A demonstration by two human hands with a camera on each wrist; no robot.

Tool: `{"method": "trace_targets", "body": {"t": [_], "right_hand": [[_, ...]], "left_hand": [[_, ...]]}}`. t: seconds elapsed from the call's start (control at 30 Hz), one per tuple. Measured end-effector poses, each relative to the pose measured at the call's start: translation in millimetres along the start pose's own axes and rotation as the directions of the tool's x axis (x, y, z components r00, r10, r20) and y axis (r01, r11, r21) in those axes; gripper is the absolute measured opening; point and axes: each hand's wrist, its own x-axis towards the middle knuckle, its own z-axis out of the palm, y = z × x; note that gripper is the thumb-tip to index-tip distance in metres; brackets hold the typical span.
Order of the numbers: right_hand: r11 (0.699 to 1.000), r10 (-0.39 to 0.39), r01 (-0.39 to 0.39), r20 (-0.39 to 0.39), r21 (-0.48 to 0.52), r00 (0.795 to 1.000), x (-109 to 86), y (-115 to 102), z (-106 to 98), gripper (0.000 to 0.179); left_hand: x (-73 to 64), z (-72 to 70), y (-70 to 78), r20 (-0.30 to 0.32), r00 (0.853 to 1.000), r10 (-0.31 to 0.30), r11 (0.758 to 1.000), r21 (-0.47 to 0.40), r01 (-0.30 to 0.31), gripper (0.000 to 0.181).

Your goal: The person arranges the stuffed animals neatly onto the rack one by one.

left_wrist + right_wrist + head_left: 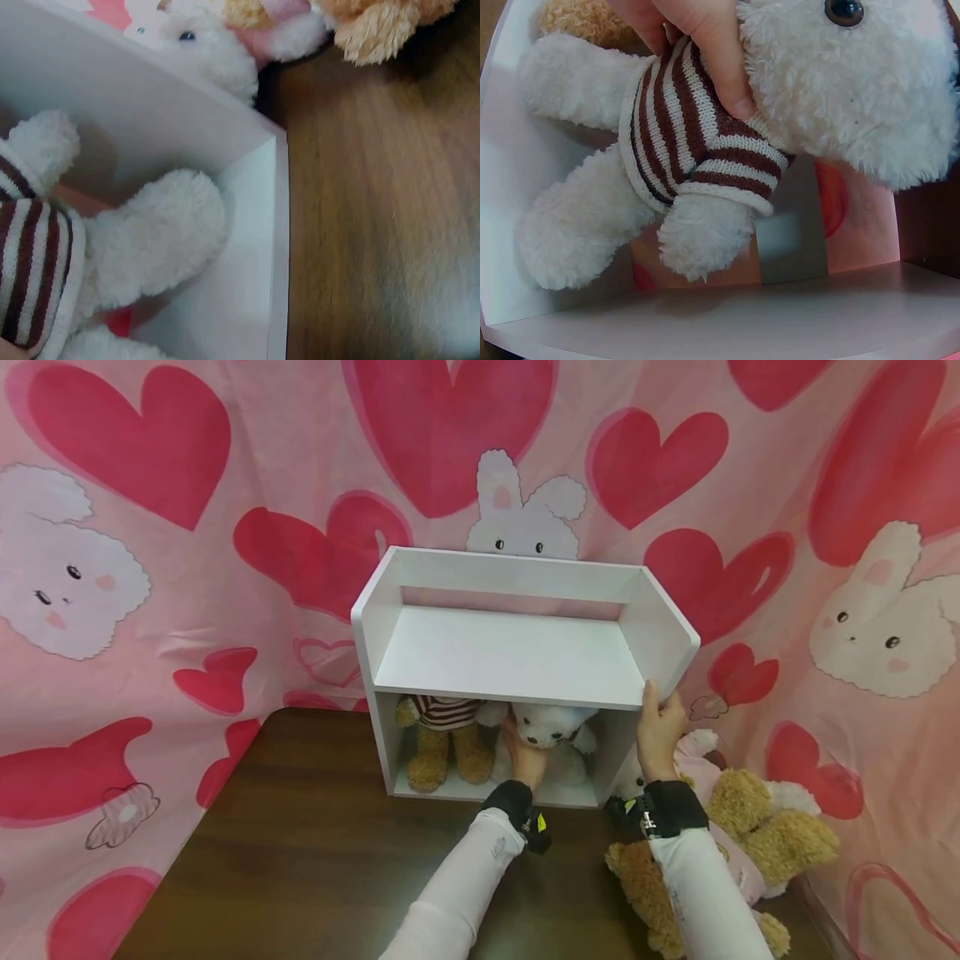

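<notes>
A white two-tier shelf (510,652) stands against the patterned cloth. In its lower compartment, my left hand (527,760) grips a white teddy bear (551,724) at the chest. The right wrist view shows the left thumb and fingers on its brown-and-cream striped sweater (671,124), with one white arm hanging free. The bear's legs (161,232) reach toward the shelf floor. My right hand (660,731) holds the front edge of the shelf's right side panel (660,618). To the left of the white bear is a brown teddy bear (431,756) in a striped top, its head hidden under the upper board.
Several plush toys (772,827), brown and white with some pink clothing, lie heaped right of the shelf beside my right forearm. The dark wooden table (300,843) lies under everything. Pink cloth with hearts and rabbits (300,460) hangs behind and at both sides.
</notes>
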Motion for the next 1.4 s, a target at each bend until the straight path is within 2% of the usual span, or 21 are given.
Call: {"method": "trace_targets", "body": {"t": [0.07,0.1,0.13,0.17,0.2,0.23,0.3,0.33,0.37,0.43,0.47,0.57,0.6,0.73,0.87,1.03,1.2,1.4], "right_hand": [[1.0,-0.01,0.01,-0.004,-0.001,1.0,1.1,0,0,0.046],[1.0,-0.014,0.014,-0.006,0.001,1.0,1.6,0,0,0.045],[1.0,-0.016,0.016,-0.01,0.0,1.0,1.9,0,1,0.045],[1.0,-0.018,0.018,-0.011,0.0,1.0,2.1,0,1,0.045],[1.0,-0.014,0.014,-0.01,-0.002,1.0,2.0,0,1,0.045],[1.0,-0.011,0.011,-0.008,-0.003,1.0,2.0,0,1,0.045],[1.0,-0.006,0.006,-0.002,0.0,1.0,1.5,-1,1,0.045],[1.0,-0.005,0.005,0.0,-0.001,1.0,1.3,-1,1,0.045],[1.0,-0.006,0.006,0.002,0.001,1.0,1.0,-1,1,0.045],[1.0,-0.005,0.005,0.002,0.003,1.0,0.5,-1,1,0.045],[1.0,-0.008,0.008,0.001,0.003,1.0,0.2,-1,1,0.045],[1.0,-0.007,0.007,-0.002,0.0,1.0,0.0,-2,1,0.044],[1.0,-0.003,0.003,-0.003,-0.004,1.0,-0.1,-2,1,0.045],[1.0,0.005,-0.005,-0.007,-0.012,1.0,0.6,-3,0,0.045],[1.0,-0.005,0.005,-0.009,-0.013,1.0,0.5,-3,1,0.045],[1.0,-0.025,0.025,-0.017,-0.015,1.0,0.5,-2,1,0.044],[1.0,-0.026,0.026,-0.016,-0.011,1.0,0.5,-2,1,0.044],[0.999,-0.036,0.036,-0.024,-0.01,0.999,0.5,-2,1,0.043]], "left_hand": [[0.6,23.6,-51.6,0.019,1.0,0.014,1.0,0.006,-0.014,0.086],[2.9,34.6,-75.5,0.052,0.998,-0.028,1.0,-0.011,0.029,0.094],[4.2,45.3,-98.4,0.056,0.998,-0.034,0.999,-0.005,0.034,0.098],[6.5,51.9,-114.0,0.072,0.996,-0.057,0.998,0.007,0.057,0.101],[8.5,54.6,-125.0,0.085,0.993,-0.081,0.996,-0.022,0.083,0.102],[9.3,50.7,-119.9,0.066,0.997,-0.034,0.999,-0.029,0.036,0.099],[13.4,29.4,-83.1,0.077,0.996,-0.053,0.997,-0.06,0.058,0.095],[12.9,18.2,-64.5,0.063,0.998,-0.018,0.997,-0.077,0.023,0.091],[12.7,7.1,-44.3,0.068,0.997,-0.02,0.994,-0.103,0.027,0.087],[11.8,-7.8,-15.5,0.074,0.997,-0.017,0.994,-0.107,0.025,0.08],[11.6,-15.6,-0.3,0.093,0.994,-0.053,0.992,-0.106,0.063,0.079],[10.3,-24.3,17.6,0.116,0.987,-0.107,0.991,-0.068,0.116,0.075],[10.1,-26.1,20.6,0.131,0.982,-0.136,0.988,-0.055,0.144,0.076],[8.8,-29.4,24.8,0.155,0.97,-0.186,0.981,-0.03,0.193,0.077],[9.5,-30.4,22.8,0.184,0.96,-0.211,0.974,-0.041,0.222,0.078],[11.2,-30.4,22.0,0.202,0.953,-0.225,0.969,-0.054,0.24,0.077],[12.6,-30.9,22.1,0.204,0.953,-0.226,0.968,-0.065,0.244,0.075],[14.3,-31.2,21.5,0.216,0.95,-0.226,0.97,-0.042,0.241,0.069]]}}
